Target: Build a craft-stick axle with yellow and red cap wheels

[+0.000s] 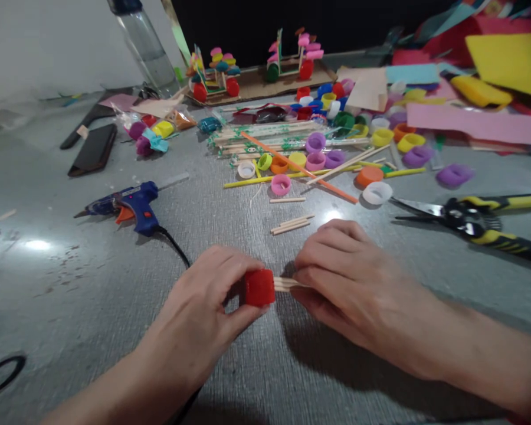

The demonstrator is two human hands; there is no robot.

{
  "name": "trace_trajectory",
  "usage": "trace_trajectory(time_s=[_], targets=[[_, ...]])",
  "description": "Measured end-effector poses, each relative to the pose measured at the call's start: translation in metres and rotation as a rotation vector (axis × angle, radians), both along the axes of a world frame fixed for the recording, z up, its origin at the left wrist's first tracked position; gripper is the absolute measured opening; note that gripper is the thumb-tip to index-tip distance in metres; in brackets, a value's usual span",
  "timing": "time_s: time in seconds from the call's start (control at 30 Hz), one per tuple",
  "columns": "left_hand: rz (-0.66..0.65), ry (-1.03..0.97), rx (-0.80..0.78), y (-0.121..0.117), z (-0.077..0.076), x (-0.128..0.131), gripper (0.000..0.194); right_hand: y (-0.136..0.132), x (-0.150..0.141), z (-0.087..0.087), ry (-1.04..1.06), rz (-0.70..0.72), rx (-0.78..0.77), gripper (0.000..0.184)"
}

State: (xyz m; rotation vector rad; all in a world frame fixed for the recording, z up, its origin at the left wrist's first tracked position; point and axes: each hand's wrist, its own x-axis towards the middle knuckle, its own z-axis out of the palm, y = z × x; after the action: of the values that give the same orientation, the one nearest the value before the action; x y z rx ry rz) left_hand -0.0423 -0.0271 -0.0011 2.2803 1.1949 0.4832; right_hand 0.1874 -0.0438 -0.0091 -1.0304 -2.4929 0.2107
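Observation:
Between the thumb and fingers of my left hand (pixel 203 295) is a red bottle cap (pixel 260 287), turned on its side. My right hand (pixel 349 283) is closed around several thin wooden sticks (pixel 284 284). Their left ends reach the cap's right side; whether they are joined to it I cannot tell. The right ends of the sticks are hidden under my fingers. Just beyond my hands, a few short cut sticks (pixel 292 224) lie on the grey table (pixel 248 366).
A blue glue gun (pixel 137 203) lies at left, its black cord running behind my left hand. Yellow-black cutters (pixel 473 218) are at right. Loose caps (pixel 281 184), wrapped sticks (pixel 265 141) and coloured paper (pixel 478 121) spread across the back, near two small cap-wheeled models (pixel 292 62).

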Motion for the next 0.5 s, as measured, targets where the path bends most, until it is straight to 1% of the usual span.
trace_trajectory(time_s=[0.2, 0.5], targets=[[0.007, -0.002, -0.002, -0.0004, 0.0014, 0.0019, 0.014, 0.0020, 0.0027, -0.0016, -0.006, 0.038, 0.032, 0.029], [-0.006, -0.002, 0.017, 0.0010, 0.0013, 0.0023, 0.014, 0.0040, 0.0015, 0.0005, -0.044, 0.042, 0.061, 0.029]])
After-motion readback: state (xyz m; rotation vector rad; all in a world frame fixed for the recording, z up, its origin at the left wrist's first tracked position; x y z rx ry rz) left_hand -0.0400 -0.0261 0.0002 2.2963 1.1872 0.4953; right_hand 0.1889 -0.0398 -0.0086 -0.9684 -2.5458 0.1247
